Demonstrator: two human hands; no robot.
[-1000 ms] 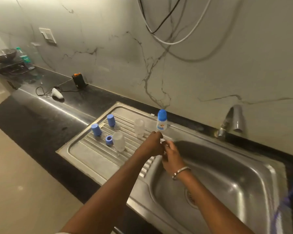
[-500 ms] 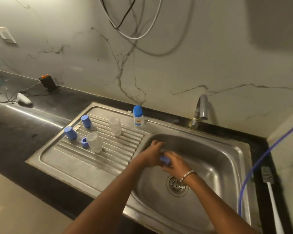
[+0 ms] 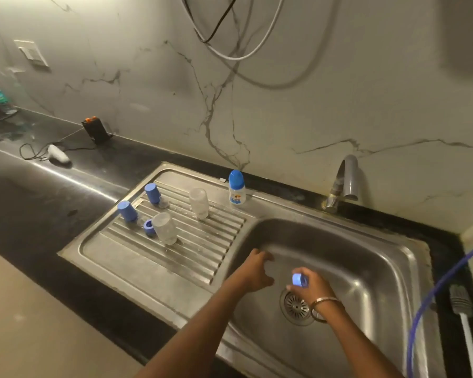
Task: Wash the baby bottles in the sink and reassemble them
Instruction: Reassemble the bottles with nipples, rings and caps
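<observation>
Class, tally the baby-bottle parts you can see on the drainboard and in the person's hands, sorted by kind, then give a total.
Blue caps standing alone: 2
Blue rings: 2, one on the drainboard, one held by the right hand
Clear bottle bodies, upside down: 2
Assembled bottle with blue cap: 1
Total: 7

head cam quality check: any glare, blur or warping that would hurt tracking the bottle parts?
Head view: dim, warm light. The blue ring in the right hand is overexposed and smeared. The left hand has soft edges. Bright glare streaks the sink basin wall. Wide-angle warping bends the counter edge. The clear bottles on the drainboard have low contrast.
</observation>
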